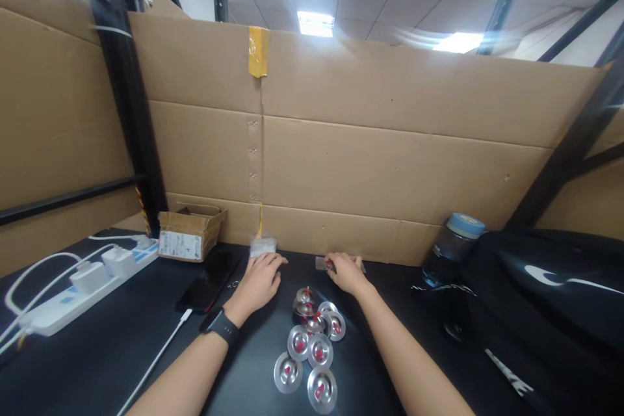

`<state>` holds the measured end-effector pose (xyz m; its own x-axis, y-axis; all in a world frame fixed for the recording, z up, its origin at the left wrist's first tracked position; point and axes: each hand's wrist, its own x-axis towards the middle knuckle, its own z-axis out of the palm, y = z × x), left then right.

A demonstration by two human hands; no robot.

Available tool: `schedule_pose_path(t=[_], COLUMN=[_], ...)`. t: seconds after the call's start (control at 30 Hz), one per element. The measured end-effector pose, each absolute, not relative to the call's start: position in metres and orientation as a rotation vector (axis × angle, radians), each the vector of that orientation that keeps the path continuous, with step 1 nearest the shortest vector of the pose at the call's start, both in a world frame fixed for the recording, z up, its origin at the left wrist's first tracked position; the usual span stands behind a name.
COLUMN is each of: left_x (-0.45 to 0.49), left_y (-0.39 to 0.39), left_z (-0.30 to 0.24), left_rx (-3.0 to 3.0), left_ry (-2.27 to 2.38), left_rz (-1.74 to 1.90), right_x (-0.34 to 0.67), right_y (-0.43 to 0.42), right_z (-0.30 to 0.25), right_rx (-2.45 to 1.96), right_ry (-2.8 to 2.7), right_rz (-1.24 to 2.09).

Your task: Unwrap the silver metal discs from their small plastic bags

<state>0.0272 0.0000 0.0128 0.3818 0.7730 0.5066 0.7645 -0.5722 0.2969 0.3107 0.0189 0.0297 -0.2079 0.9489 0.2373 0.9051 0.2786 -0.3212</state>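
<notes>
At the back of the black table, my left hand (262, 281) rests against a small clear plastic packet (263, 246), its fingers stretched out and the thumb apart. My right hand (347, 274) is curled down over a flat piece of clear plastic (320, 263); its fingertips are partly hidden, but they appear to grip it. Between my forearms lie several round, shiny metal discs with raised centres and red pieces on them, one of them nearest me (322, 391). Some of the discs are stacked or overlap (305, 307) at the far end of the group.
On the left are a white power strip (53, 317) with plugs, an open cardboard box (188, 234) and a black phone (207, 283) by a white cable. To the right stand a blue-lidded bottle (451, 250) and a black bag (550, 312). Cardboard walls (351, 169) enclose the table.
</notes>
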Motion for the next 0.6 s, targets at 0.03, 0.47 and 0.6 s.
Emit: schedule_pose_path(t=[0.03,0.47,0.6], left_x=[0.031,0.072,0.074], left_y=[-0.003,-0.034,-0.046], left_z=[0.016,0.025,0.037], left_rx=[2.583,1.95,1.904], left_ry=[1.396,1.009,0.858], left_rz=[0.992,1.321,1.258], right_x=[0.309,0.282,0.283], right_y=[0.019,-0.041,-0.065], right_z=[0.03,0.065,0.073], right_rx=[-1.651,-1.16,-1.115], right_ry=[-2.164,-1.92,-1.871], right_rz=[0.164,0.436,0.576])
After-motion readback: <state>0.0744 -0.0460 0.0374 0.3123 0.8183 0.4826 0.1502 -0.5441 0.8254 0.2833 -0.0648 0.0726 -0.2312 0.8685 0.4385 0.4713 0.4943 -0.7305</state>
